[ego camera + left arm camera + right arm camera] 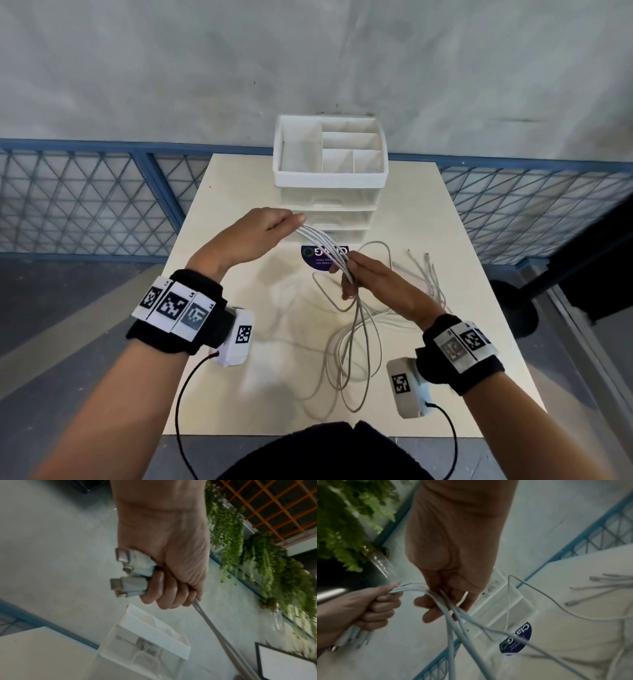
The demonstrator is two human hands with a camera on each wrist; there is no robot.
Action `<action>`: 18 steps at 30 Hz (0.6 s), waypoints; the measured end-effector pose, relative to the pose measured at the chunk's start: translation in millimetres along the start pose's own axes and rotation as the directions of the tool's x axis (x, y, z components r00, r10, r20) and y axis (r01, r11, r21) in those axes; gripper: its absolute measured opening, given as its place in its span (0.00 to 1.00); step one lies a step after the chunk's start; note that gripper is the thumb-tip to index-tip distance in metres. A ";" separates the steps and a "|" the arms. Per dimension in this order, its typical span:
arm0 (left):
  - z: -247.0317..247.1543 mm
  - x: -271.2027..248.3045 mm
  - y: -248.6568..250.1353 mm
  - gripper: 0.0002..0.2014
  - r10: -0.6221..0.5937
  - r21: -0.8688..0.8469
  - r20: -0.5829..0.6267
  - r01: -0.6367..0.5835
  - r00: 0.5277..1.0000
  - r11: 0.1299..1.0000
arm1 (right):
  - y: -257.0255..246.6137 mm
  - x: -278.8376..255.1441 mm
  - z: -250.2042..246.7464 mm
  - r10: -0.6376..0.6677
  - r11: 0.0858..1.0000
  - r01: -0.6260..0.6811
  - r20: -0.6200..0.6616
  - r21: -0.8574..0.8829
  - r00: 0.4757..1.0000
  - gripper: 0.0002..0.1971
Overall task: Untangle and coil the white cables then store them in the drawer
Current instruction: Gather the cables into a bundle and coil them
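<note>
A bundle of white cables (325, 245) stretches between my two hands above the table. My left hand (274, 226) grips the plug ends, and several connectors (132, 573) stick out of the fist in the left wrist view. My right hand (359, 274) pinches the same strands (440, 599) lower down, fingers curled round them. Below it the cables hang in long loops (352, 349) onto the table. The white drawer unit (329, 209) stands at the far middle of the table, its drawers all pushed in.
A divided open tray (284, 144) tops the drawer unit. More cable ends (428, 274) lie on the beige table (219, 212) to the right. A dark round sticker (315, 260) sits in front of the unit. Blue mesh fencing (85, 198) runs behind the table.
</note>
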State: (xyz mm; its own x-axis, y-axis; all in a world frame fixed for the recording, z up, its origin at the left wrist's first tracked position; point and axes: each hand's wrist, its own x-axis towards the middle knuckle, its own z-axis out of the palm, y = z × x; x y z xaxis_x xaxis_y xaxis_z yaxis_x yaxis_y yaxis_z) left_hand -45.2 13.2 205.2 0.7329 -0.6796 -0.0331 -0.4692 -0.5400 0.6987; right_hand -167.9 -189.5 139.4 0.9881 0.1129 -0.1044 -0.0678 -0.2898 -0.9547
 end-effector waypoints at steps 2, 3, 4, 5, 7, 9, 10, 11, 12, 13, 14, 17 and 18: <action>-7.6 0.7 -5.8 0.23 -0.010 -0.003 -0.024 0.010 1.000 1.000 | 0.0 -4.3 1.6 0.022 1.000 -0.021 -0.053 0.019 0.998 0.19; -10.8 0.9 -8.3 0.23 -0.011 0.004 -0.023 0.011 1.000 1.000 | 0.6 -6.2 0.5 0.021 1.000 -0.021 -0.070 0.003 0.997 0.19; -11.9 0.7 -11.0 0.23 -0.014 0.006 -0.015 0.014 1.000 1.000 | 1.0 -7.2 -1.3 0.014 1.000 -0.015 -0.080 -0.016 0.997 0.19; -10.7 -0.6 -12.0 0.23 -0.017 -0.006 -0.007 0.017 1.000 1.000 | 1.6 -8.0 -3.7 0.004 1.000 -0.006 -0.086 -0.022 0.996 0.18; -0.9 -4.6 -13.0 0.22 -0.036 -0.062 -0.013 0.035 0.999 0.997 | 1.6 -7.1 -7.3 0.003 0.999 0.002 -0.122 0.037 0.993 0.18; 17.2 -8.1 -14.9 0.21 -0.070 -0.160 -0.025 0.065 0.997 0.985 | -1.1 -3.9 -9.2 0.014 0.989 0.018 -0.211 0.148 0.977 0.17; 28.9 -9.2 -16.5 0.19 -0.074 -0.224 -0.024 0.067 0.997 0.972 | -2.5 -1.2 -9.4 0.024 0.977 0.034 -0.266 0.210 0.964 0.17; 41.8 -10.2 -17.0 0.17 -0.063 -0.295 -0.020 0.054 0.998 0.954 | -5.2 1.9 -8.6 0.034 0.961 0.055 -0.315 0.270 0.948 0.17; 55.7 -9.9 -16.6 0.15 -0.048 -0.360 -0.017 0.039 0.999 0.932 | -8.2 6.0 -6.4 0.041 0.945 0.080 -0.356 0.318 0.934 0.17; 69.2 -9.1 -14.9 0.14 -0.044 -0.409 -0.014 0.035 0.999 0.912 | -10.6 10.5 -3.4 0.042 0.930 0.104 -0.382 0.353 0.923 0.17; 81.7 -7.9 -12.5 0.14 -0.052 -0.452 -0.008 0.042 0.999 0.891 | -14.3 14.5 1.1 0.040 0.926 0.118 -0.402 0.360 0.915 0.18; 104.5 -6.5 2.6 0.12 -0.051 -0.579 -0.002 0.040 0.999 0.814 | -22.6 22.9 15.1 0.020 0.966 0.108 -0.480 0.237 0.877 0.20; 107.2 -5.2 4.4 0.12 -0.049 -0.590 -0.008 0.035 0.999 0.806 | -24.8 24.2 17.9 0.011 0.974 0.104 -0.498 0.203 0.867 0.20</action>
State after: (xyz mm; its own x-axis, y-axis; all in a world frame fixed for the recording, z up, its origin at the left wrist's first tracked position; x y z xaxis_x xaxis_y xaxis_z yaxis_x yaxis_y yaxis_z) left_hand -103.8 -38.9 131.9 0.7591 -0.6481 -0.0616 -0.0620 -0.1662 0.9841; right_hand -144.8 -162.6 155.5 0.9246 -0.3791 0.0377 0.0087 -0.0779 -0.9969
